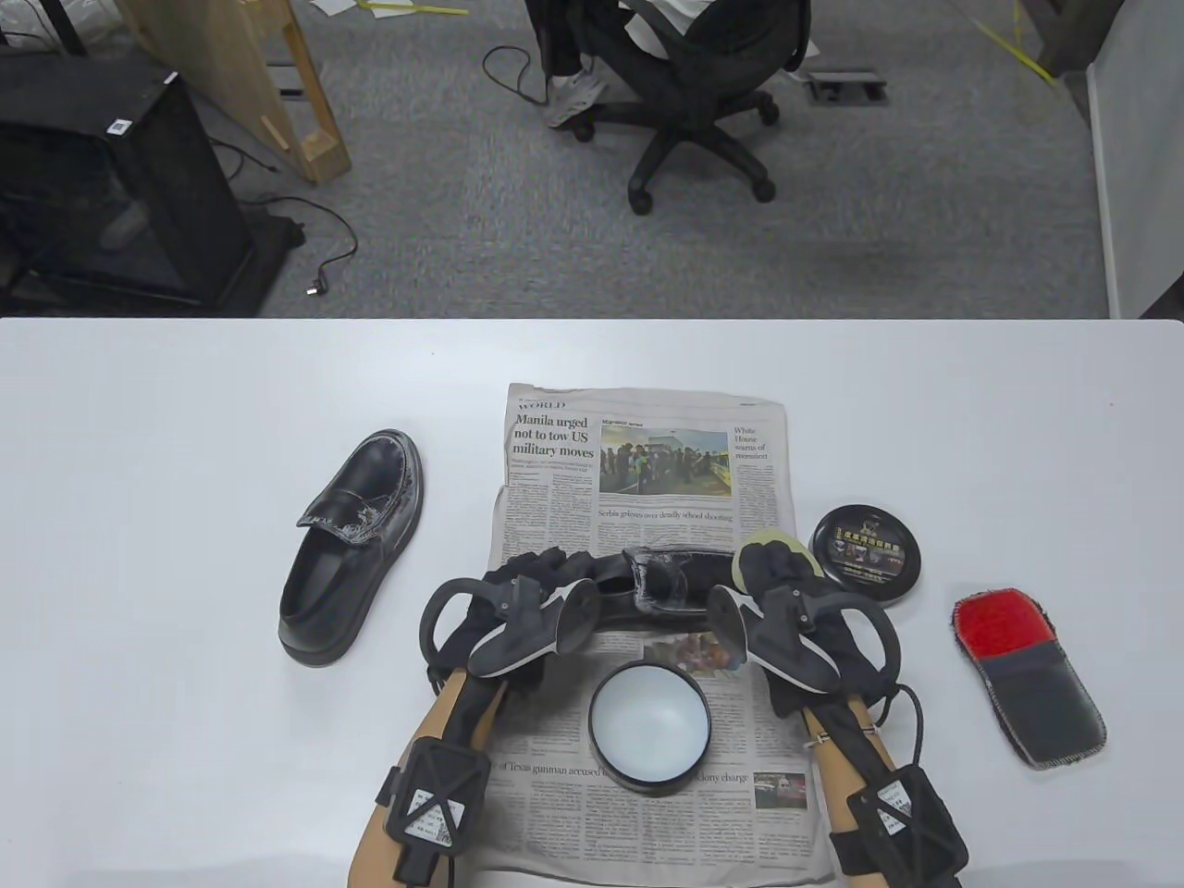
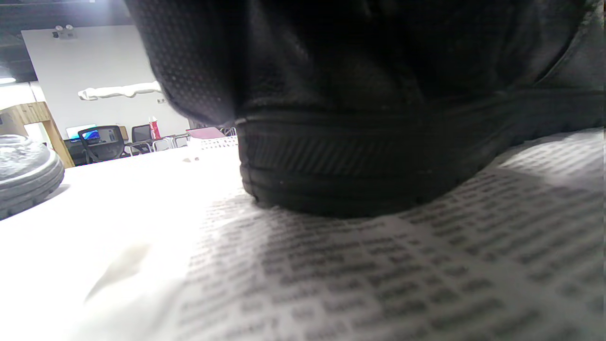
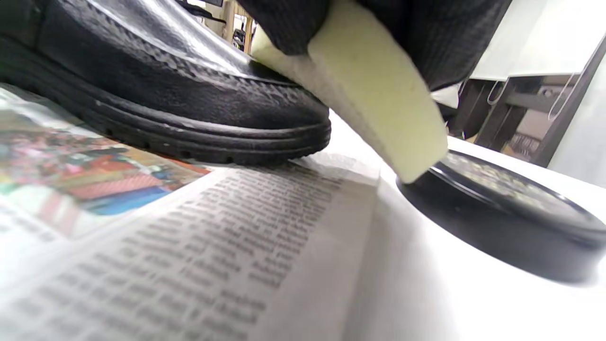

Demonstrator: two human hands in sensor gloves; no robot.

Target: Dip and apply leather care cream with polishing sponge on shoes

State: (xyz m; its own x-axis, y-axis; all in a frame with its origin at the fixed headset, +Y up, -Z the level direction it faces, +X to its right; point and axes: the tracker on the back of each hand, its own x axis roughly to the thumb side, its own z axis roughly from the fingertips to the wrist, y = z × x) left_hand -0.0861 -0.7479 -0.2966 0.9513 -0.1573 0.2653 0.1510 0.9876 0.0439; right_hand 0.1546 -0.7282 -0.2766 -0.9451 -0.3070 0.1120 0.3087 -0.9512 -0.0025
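Observation:
A black leather shoe [image 1: 659, 581] lies crosswise on the newspaper [image 1: 647, 444] between my hands. My left hand [image 1: 532, 572] grips its heel end; in the left wrist view the glove [image 2: 199, 61] covers the shoe's upper above the ribbed sole [image 2: 350, 161]. In my right hand [image 1: 772, 560] I pinch a pale yellow sponge [image 1: 766, 541]. The right wrist view shows the sponge [image 3: 374, 104] tilted against the shoe's toe [image 3: 199, 94]. An open cream jar [image 1: 649, 726] with whitish cream stands in front of the shoe.
The second black shoe [image 1: 356, 546] lies left of the newspaper. The jar's black lid [image 1: 867, 555] rests beside my right hand, close to the sponge's lower corner [image 3: 502, 213]. A red and black brush pad [image 1: 1027, 680] lies at the right.

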